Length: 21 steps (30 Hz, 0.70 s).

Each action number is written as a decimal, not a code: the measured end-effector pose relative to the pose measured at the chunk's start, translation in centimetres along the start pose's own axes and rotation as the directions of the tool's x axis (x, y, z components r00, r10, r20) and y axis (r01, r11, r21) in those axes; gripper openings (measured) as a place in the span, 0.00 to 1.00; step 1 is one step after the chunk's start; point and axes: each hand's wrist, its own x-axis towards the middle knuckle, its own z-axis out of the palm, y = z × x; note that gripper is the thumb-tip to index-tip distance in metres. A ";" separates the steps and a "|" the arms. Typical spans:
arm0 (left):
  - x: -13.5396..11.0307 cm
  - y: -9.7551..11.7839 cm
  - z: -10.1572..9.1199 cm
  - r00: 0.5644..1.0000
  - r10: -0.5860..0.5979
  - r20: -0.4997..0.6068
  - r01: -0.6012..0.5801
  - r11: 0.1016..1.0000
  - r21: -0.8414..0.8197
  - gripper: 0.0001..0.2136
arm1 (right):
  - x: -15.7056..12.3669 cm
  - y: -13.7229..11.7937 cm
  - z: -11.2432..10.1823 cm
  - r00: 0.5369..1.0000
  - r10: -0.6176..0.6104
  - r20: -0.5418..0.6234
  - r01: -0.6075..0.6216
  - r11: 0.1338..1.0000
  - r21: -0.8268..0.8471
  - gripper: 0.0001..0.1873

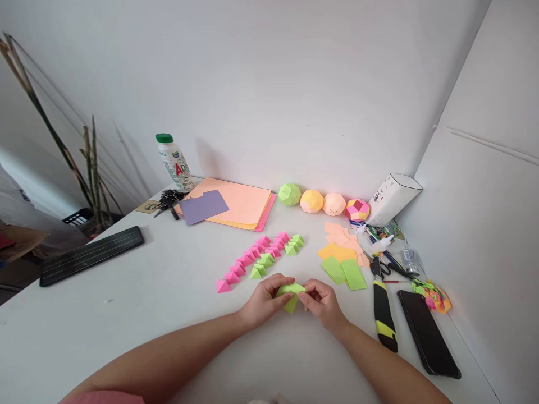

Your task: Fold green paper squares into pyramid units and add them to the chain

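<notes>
My left hand (265,302) and my right hand (322,302) meet low over the white table (168,314), both pinching one folded green paper piece (290,294) between their fingertips. Just beyond my hands lie rows of small folded paper units, pink ones (248,259) and green ones (269,259). To the right of them lie loose paper squares, green (345,273), orange (336,252) and peach.
Paper balls (322,202) line the back wall beside a white box (393,197). A utility knife (384,314), scissors (379,268) and a black phone (427,332) lie right. Coloured sheets (236,205), keys, a bottle (174,163) and a black keyboard (90,255) sit left.
</notes>
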 end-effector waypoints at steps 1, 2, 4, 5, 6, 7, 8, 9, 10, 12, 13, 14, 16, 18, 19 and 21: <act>0.0 0.1 0.0 1.000 -0.007 -0.001 0.007 1.000 0.015 0.12 | 0.0 0.0 0.0 1.000 -0.004 -0.003 0.004 1.000 0.002 0.10; 0.0 0.2 0.0 1.000 -0.015 -0.003 0.015 0.999 0.036 0.12 | 0.0 0.1 -0.1 1.000 -0.004 -0.006 0.004 1.000 0.002 0.10; -0.1 0.5 0.0 1.000 -0.028 0.003 0.027 0.996 0.084 0.12 | 0.0 0.1 -0.1 1.000 0.008 -0.012 -0.008 1.000 -0.001 0.10; -0.1 0.6 0.0 0.999 -0.033 0.012 0.031 0.994 0.107 0.12 | 0.0 0.1 -0.1 1.000 0.017 -0.016 -0.017 1.000 -0.002 0.10; -0.2 0.7 0.0 0.999 -0.038 0.023 0.035 0.992 0.125 0.12 | -0.1 0.1 -0.1 1.000 0.025 -0.019 -0.025 1.000 -0.001 0.10; -0.2 0.8 0.0 0.998 -0.045 0.032 0.040 0.991 0.131 0.12 | -0.1 0.1 -0.1 0.999 0.032 -0.022 -0.032 0.999 0.001 0.10; -0.2 0.8 0.0 0.998 -0.054 0.038 0.048 0.991 0.128 0.12 | -0.1 0.0 -0.1 0.999 0.035 -0.024 -0.034 0.999 0.004 0.10; -0.2 0.8 0.0 0.997 -0.064 0.042 0.058 0.991 0.118 0.12 | -0.1 0.0 -0.1 0.999 0.035 -0.026 -0.034 0.999 0.007 0.10; -0.2 0.8 0.0 0.996 -0.074 0.043 0.070 0.992 0.103 0.12 | -0.1 -0.1 -0.1 0.999 0.034 -0.026 -0.034 0.999 0.009 0.10; -0.2 0.6 0.1 0.994 -0.095 0.044 0.092 0.993 0.076 0.13 | -0.1 -0.1 0.0 0.999 0.034 -0.024 -0.034 0.999 0.012 0.11; -0.2 0.6 0.1 0.994 -0.102 0.046 0.098 0.993 0.066 0.13 | -0.1 -0.1 0.0 0.999 0.037 -0.024 -0.037 0.999 0.016 0.11; -0.1 0.5 0.1 0.993 -0.106 0.049 0.103 0.993 0.058 0.13 | 0.0 -0.1 0.0 0.999 0.042 -0.023 -0.042 0.999 0.022 0.11; -0.1 0.6 0.0 0.993 -0.107 0.057 0.104 0.994 0.042 0.14 | 0.0 -0.1 0.1 0.998 0.056 -0.025 -0.055 0.998 0.039 0.11; -0.1 0.6 0.0 0.993 -0.097 0.067 0.095 0.995 0.037 0.14 | 0.0 0.0 0.1 0.997 0.075 -0.029 -0.073 0.996 0.054 0.11; -0.2 0.7 0.0 0.993 -0.091 0.071 0.088 0.995 0.039 0.14 | 0.0 0.0 0.1 0.996 0.083 -0.035 -0.081 0.995 0.060 0.11; -0.2 0.7 0.0 0.994 -0.081 0.076 0.077 0.996 0.052 0.14 | 0.0 0.1 0.2 0.994 0.094 -0.047 -0.091 0.994 0.067 0.11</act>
